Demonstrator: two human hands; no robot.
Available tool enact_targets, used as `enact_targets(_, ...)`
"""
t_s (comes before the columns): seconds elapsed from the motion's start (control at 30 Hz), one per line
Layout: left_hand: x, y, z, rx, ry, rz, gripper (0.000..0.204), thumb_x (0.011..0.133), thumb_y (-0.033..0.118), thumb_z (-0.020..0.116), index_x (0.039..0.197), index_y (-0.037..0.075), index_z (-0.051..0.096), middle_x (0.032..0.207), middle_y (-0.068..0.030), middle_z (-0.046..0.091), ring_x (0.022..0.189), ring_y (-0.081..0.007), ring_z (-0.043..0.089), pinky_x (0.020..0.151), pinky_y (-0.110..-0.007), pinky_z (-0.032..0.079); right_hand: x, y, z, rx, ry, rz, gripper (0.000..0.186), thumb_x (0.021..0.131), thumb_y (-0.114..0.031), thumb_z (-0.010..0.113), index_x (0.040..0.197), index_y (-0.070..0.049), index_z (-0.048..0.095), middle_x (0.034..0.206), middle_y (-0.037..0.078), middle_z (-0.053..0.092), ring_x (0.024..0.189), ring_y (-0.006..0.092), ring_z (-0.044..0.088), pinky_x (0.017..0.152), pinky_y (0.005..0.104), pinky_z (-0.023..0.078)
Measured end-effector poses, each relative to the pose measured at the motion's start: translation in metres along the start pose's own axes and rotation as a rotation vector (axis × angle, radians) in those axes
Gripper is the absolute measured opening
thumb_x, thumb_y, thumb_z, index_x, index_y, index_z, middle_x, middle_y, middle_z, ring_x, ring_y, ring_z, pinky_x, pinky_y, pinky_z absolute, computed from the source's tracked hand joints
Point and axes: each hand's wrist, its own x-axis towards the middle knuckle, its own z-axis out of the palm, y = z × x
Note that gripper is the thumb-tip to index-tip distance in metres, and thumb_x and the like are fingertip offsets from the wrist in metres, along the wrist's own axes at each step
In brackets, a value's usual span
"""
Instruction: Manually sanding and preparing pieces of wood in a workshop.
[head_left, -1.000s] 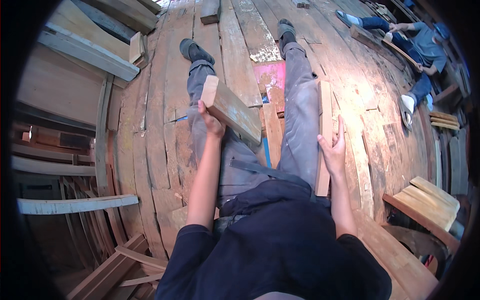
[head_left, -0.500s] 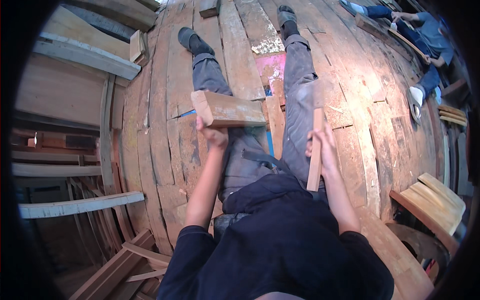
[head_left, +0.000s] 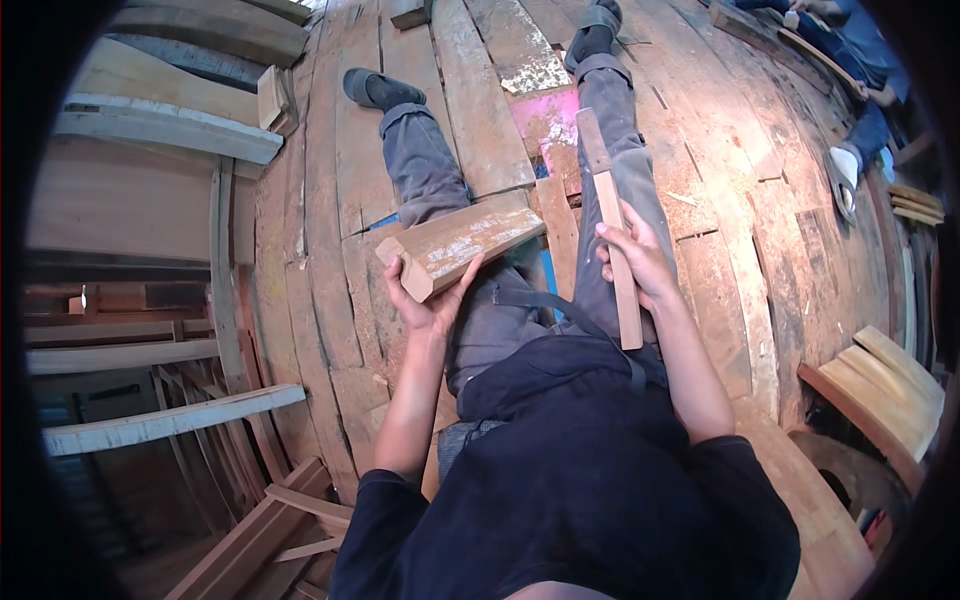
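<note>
My left hand [head_left: 428,308] grips the near end of a thick wooden block [head_left: 470,243], thumb on one side and fingers on the other. The block has cut-off corners at that end and whitish patches along its top face. It is held over my left thigh, its far end pointing right. In my right hand [head_left: 642,262] is a long, narrow wooden strip [head_left: 626,305], upright over my right leg. Its upper part is darker and slightly wider. My fingers wrap its middle, and a gap separates it from the block.
My legs stretch forward over a plank floor [head_left: 700,330] strewn with sawdust. Stacked timber [head_left: 170,130] and a pale beam [head_left: 175,418] stand at left. Curved wooden pieces [head_left: 880,400] lie at right. Another person [head_left: 865,55] sits at the far right with a long wooden piece.
The block has turned, its far end swinging up and its near end dropping lower. The strip has tilted left at its top and moved slightly left. My left fingers show more around the block.
</note>
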Motion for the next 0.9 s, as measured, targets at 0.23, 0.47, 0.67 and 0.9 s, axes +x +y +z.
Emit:
enact_targets(0.23, -0.002, -0.006, -0.003, 0.049, -0.144, -0.021, 0.087, 0.079, 0.05, 0.058, 0.149, 0.009, 0.026, 0.148, -0.022, 0.032, 0.139, -0.0468, 0.03, 0.109, -0.074, 0.029, 0.009, 0.018, -0.006, -0.373, -0.039, -0.1, 0.066, 0.095, -0.015, 0.064, 0.151, -0.004, 0.031, 0.124, 0.012, 0.058, 0.071, 0.0063, 0.058, 0.053, 0.0243, 0.05)
enact_targets(0.47, -0.005, -0.008, 0.019, 0.0, -0.236, 0.092, 0.086, 0.077, 0.052, 0.055, 0.149, 0.013, 0.028, 0.15, -0.0182, 0.034, 0.14, -0.0447, 0.031, 0.108, -0.076, 0.025, 0.002, 0.025, -0.011, -0.283, 0.002, -0.036, 0.071, 0.096, -0.013, 0.062, 0.153, -0.002, 0.022, 0.12, 0.015, 0.059, 0.069, 0.0075, 0.058, 0.055, 0.0239, 0.051)
enact_targets(0.67, 0.03, -0.034, 0.0, 0.107, -0.293, 0.142, 0.075, 0.084, 0.039, 0.05, 0.152, 0.023, 0.024, 0.153, -0.0143, 0.031, 0.138, -0.043, 0.036, 0.102, -0.073, 0.036, 0.01, 0.041, -0.012, -0.429, -0.016, -0.044, 0.07, 0.096, -0.012, 0.059, 0.155, -0.006, 0.022, 0.108, 0.011, 0.063, 0.063, 0.0082, 0.057, 0.054, 0.0246, 0.05)
enact_targets(0.9, 0.03, -0.048, -0.017, 0.081, -0.401, -0.002, 0.076, 0.084, 0.037, 0.05, 0.153, 0.029, 0.019, 0.157, -0.0103, 0.025, 0.142, -0.04, 0.031, 0.103, -0.075, 0.033, 0.014, 0.039, -0.003, -0.555, -0.091, -0.03, 0.065, 0.096, -0.013, 0.058, 0.153, -0.006, 0.026, 0.108, 0.013, 0.063, 0.063, 0.0095, 0.057, 0.058, 0.0266, 0.05)
